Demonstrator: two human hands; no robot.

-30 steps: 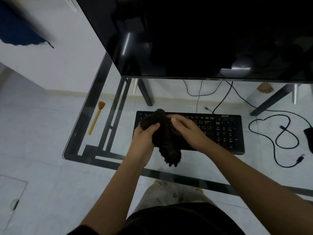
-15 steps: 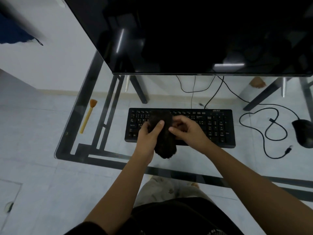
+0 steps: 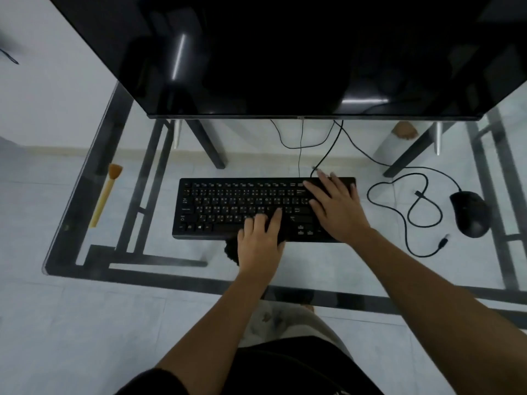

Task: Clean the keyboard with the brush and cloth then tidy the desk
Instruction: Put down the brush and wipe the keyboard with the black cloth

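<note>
A black keyboard point(image 3: 228, 206) lies flat on the glass desk point(image 3: 171, 252) below the monitor. My left hand point(image 3: 261, 238) presses a dark cloth point(image 3: 232, 250) onto the keyboard's front edge with fingers stretched out over it; most of the cloth is hidden under the hand. My right hand point(image 3: 336, 209) lies flat with spread fingers on the keyboard's right end. A brush point(image 3: 105, 193) with a yellow handle and orange bristles lies near the desk's left edge, far from both hands.
A large dark monitor point(image 3: 285, 52) overhangs the back of the desk. A black mouse point(image 3: 470, 213) sits at the right with its looped cable point(image 3: 407, 212) and loose plug between it and the keyboard. The desk's front edge runs just before my knees.
The cloth was held bunched up between both hands above the keyboard. Now the left hand has it flat on the keys and the right hand has moved to the keyboard's right end.
</note>
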